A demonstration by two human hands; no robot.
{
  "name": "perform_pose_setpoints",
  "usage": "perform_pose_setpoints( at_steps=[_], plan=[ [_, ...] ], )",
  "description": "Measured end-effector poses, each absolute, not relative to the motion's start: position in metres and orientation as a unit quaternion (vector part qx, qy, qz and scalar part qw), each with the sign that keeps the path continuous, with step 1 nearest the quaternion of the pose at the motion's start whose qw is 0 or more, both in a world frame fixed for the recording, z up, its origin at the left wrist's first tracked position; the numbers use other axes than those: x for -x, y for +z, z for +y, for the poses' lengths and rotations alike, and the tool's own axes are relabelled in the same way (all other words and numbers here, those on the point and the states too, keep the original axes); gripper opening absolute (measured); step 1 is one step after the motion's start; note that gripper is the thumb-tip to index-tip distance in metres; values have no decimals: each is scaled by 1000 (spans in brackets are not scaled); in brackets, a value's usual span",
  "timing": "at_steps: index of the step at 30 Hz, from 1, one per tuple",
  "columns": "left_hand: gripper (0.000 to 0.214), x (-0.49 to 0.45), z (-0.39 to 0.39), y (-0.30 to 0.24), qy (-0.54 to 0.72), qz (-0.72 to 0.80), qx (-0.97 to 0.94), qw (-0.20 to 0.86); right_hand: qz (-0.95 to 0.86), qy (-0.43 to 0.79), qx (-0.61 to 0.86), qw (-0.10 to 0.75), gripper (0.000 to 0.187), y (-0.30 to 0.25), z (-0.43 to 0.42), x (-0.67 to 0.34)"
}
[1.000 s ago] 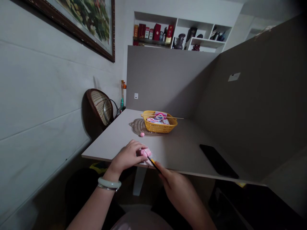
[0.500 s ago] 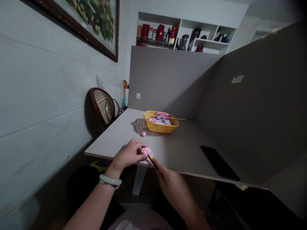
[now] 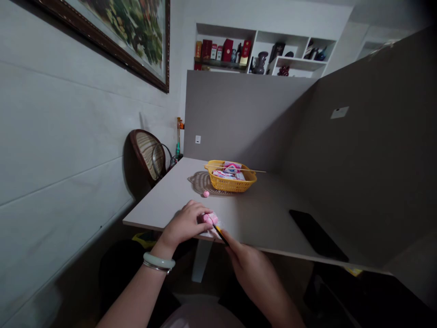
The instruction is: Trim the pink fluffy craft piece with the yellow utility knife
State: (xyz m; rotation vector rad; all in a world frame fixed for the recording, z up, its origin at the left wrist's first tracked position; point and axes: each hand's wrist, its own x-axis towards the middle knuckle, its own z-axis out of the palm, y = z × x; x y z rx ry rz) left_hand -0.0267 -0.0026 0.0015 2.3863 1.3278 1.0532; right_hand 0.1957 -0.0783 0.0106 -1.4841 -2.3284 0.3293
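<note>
The left hand (image 3: 184, 223) is cupping a pink clay lump (image 3: 209, 219), fingers curled together around it, while the right hand (image 3: 251, 269) is pressing in a yellow-and-black pencil (image 3: 220, 235), fingers pinched on it — steady pressure seems called for.

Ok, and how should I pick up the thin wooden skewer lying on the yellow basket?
Pinch the end of the thin wooden skewer that pokes out past the right side of the yellow plastic basket, coming down from above with your finger and thumb. That end sticks out beyond the rim, so nothing is in your way, and a pinch probably suits something so thin.
</note>
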Motion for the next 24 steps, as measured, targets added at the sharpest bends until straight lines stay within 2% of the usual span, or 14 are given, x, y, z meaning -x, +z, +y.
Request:
perform_pose_setpoints(
  at_steps=[6,12,20,24],
  plan=[
    [34,26,-3,2,353,449,-814,108,-824,96,535,159,53,10,-86,-202],
    [30,26,-3,2,353,457,-811,96,-824,111,524,186,53,11,-76,-197],
    [33,26,-2,2,342,455,-815,105,-824,88,536,164,54,11,-80,-198],
    [32,26,-2,2,339,460,-814,108,-822,110,526,186,53,11,-77,-197]
  ],
)
